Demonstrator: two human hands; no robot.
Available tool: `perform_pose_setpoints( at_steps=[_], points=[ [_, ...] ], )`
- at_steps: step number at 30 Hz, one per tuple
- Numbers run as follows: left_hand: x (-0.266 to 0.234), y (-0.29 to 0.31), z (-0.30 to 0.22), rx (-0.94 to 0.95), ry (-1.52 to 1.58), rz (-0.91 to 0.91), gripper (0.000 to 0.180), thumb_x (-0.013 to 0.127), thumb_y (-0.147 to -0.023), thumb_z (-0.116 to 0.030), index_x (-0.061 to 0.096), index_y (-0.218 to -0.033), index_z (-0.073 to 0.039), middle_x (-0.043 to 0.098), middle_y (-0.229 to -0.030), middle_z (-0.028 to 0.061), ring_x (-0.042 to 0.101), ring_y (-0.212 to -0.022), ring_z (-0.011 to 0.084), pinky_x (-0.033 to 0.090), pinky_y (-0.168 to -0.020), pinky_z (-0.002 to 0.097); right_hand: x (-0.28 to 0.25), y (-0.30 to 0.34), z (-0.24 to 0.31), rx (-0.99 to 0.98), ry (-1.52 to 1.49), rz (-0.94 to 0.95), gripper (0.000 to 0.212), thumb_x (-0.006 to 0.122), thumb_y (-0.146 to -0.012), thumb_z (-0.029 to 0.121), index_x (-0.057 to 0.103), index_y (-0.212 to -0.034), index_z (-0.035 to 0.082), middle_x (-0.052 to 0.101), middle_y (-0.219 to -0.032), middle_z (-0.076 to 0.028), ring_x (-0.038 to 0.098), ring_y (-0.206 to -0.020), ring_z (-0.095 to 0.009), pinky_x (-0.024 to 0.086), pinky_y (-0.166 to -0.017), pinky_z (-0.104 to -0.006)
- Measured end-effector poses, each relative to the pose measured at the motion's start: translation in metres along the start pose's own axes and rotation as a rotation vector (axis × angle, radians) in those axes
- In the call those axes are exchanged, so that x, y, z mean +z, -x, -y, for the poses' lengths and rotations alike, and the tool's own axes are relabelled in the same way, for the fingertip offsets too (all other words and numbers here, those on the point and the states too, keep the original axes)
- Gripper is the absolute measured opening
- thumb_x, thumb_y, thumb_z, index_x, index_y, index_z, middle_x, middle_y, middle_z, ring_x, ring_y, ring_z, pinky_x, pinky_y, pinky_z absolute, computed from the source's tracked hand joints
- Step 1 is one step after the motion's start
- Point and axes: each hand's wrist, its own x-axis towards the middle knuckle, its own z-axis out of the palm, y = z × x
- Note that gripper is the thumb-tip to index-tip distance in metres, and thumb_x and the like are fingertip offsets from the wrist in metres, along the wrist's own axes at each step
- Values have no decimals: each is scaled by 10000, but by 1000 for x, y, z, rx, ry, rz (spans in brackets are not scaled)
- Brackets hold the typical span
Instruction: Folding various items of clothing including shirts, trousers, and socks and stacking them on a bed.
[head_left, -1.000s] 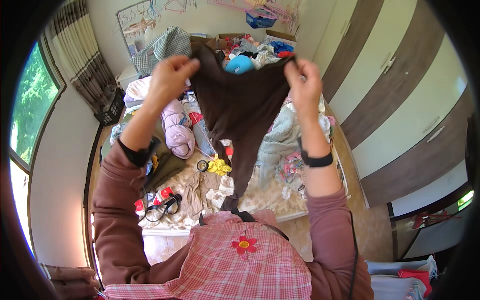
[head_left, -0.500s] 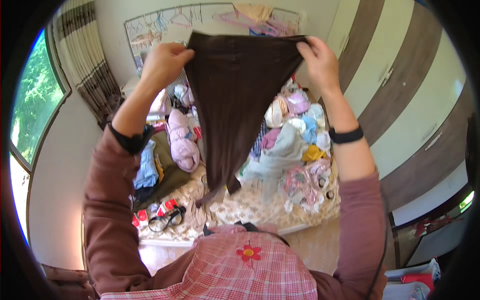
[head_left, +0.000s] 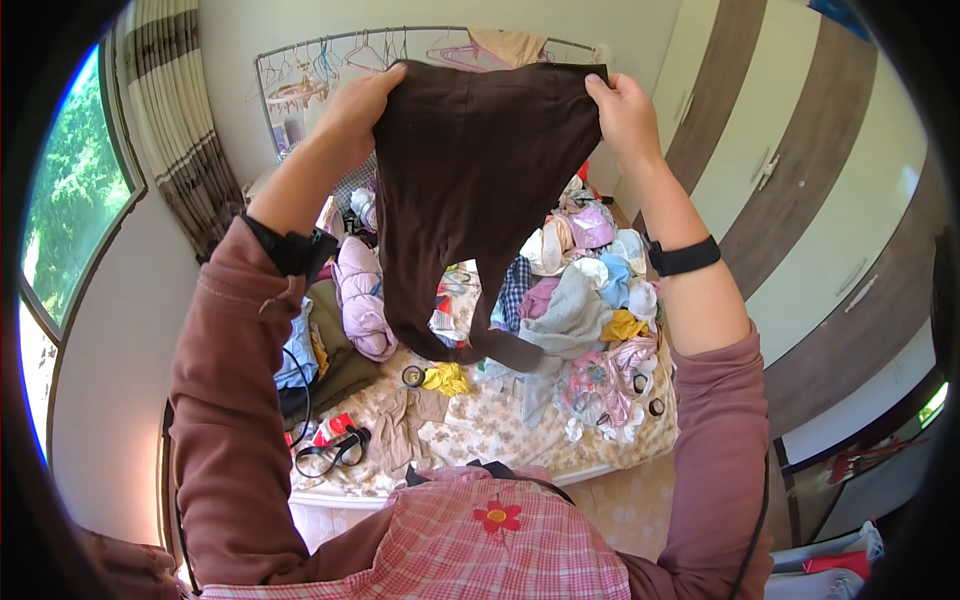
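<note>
Dark brown leggings (head_left: 470, 150) hang stretched between my raised hands, the waistband at the top and both legs dangling over the bed. My left hand (head_left: 358, 108) grips one end of the waistband, fingers closed. At the other end, my right hand (head_left: 626, 115) pinches the waistband, thumb on the near side. The legs bow outward with a gap between them, and their lower ends come together above the bedding. Behind the leggings, part of the clothes on the bed is hidden.
The bed (head_left: 480, 430) has a floral sheet. A rolled lilac bundle (head_left: 362, 300) and olive cloth lie left. Piled clothes, including a grey garment (head_left: 565, 315), lie right. A black belt (head_left: 335, 452) rests near the front edge. A hanger rack (head_left: 430, 33) stands behind; a striped wardrobe (head_left: 790, 190) is at right.
The trailing legs of the leggings have swung apart and spread to the right, opening a gap. My hands still hold the waistband at about the same height.
</note>
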Motion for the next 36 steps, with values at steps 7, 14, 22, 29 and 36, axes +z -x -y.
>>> perform_pose_setpoints(
  at_steps=[7, 14, 22, 29, 36],
  points=[
    [-3, -4, 3, -93, -10, 103, 299, 696, -814, -174, 629, -1035, 16, 672, -970, 117, 658, -828, 191, 534, -785, 318, 4, -4, 1, 174, -68, 116, 304, 614, -813, 264, 639, -895, -28, 638, -773, -87, 589, -734, -160, 463, -658, -323],
    [33, 26, 12, 175, -305, -42, 301, 630, -859, -268, 655, -968, 12, 653, -783, 44, 600, -649, 124, 492, -585, 284, 16, 32, 57, 356, -517, 354, 242, 586, -825, 154, 580, -944, -57, 612, -845, -111, 628, -707, -222, 567, -607, -364],
    [73, 51, -11, 376, -626, 48, 340, 614, -854, -312, 686, -839, 20, 621, -646, 55, 582, -609, 109, 452, -543, 291, 41, 33, 74, 61, -472, 382, 267, 621, -835, 183, 624, -867, -82, 627, -771, -108, 637, -686, -173, 580, -576, -312],
    [55, 36, 1, 510, -557, 247, 314, 671, -837, -296, 677, -940, 1, 632, -792, -13, 567, -757, 69, 435, -760, 231, 28, 21, 87, 12, -299, 635, 152, 602, -879, 174, 645, -875, 28, 639, -778, -34, 602, -702, -113, 500, -642, -249],
    [69, 48, -8, 346, -401, 248, 271, 495, -843, -118, 611, -1048, 15, 633, -879, 70, 575, -770, 126, 447, -664, 254, 19, 16, 78, -721, 169, 232, 227, 635, -848, 173, 621, -964, -21, 650, -922, -82, 598, -800, -145, 487, -713, -274]
  ],
)
